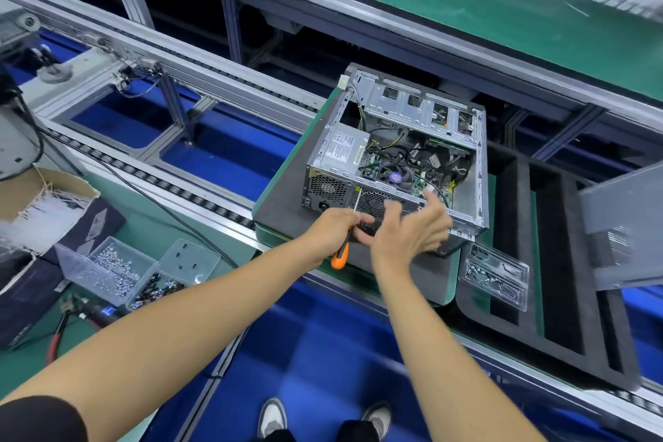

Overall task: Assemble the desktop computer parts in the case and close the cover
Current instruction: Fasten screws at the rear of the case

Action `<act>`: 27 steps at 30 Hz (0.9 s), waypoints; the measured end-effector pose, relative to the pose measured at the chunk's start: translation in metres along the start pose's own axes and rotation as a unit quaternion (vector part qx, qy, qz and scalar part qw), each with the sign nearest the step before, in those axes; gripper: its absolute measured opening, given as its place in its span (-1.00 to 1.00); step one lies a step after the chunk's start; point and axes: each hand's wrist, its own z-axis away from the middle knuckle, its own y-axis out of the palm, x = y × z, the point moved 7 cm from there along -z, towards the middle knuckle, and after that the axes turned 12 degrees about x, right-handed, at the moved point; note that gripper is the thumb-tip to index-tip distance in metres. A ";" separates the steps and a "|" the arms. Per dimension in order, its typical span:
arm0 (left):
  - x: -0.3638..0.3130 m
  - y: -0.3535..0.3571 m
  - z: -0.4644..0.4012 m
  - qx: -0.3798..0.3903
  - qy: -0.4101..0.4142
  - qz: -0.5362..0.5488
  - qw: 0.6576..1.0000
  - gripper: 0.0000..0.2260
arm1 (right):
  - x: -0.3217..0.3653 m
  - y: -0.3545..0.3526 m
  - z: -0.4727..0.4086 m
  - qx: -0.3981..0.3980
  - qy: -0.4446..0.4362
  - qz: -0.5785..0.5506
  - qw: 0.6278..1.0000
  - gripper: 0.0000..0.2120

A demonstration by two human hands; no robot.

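An open grey computer case (477, 169) lies on its side on a dark foam pallet (283, 204), with the power supply (346, 147), the CPU fan (394, 178) and cables showing inside. My left hand (333, 230) grips an orange-handled screwdriver (341, 255) whose shaft points up at the case's rear panel. My right hand (412, 226) reaches over the near edge of the case with its fingers spread and holds nothing. The grey side cover (624, 226) stands tilted at the right, off the case.
Clear trays of screws (107, 271) and a cardboard box (46, 212) sit on the green bench at the left. A clear blister tray (497, 274) lies on a second foam pallet (552, 251). Roller conveyor rails (161, 187) cross the scene. My shoes (272, 418) stand on blue floor.
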 end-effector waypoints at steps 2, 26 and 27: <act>0.002 0.000 0.000 0.019 -0.007 0.022 1.000 -0.67 | 0.029 0.005 -0.038 0.037 -0.100 0.133 0.985 -0.53; 0.020 0.001 0.003 0.026 -0.048 0.121 0.991 -0.82 | 0.009 0.079 -0.098 0.573 -0.114 0.306 0.752 -0.84; 0.020 0.002 0.004 0.036 -0.062 0.140 0.988 -0.80 | 0.009 0.079 -0.097 0.574 -0.110 0.297 0.755 -0.82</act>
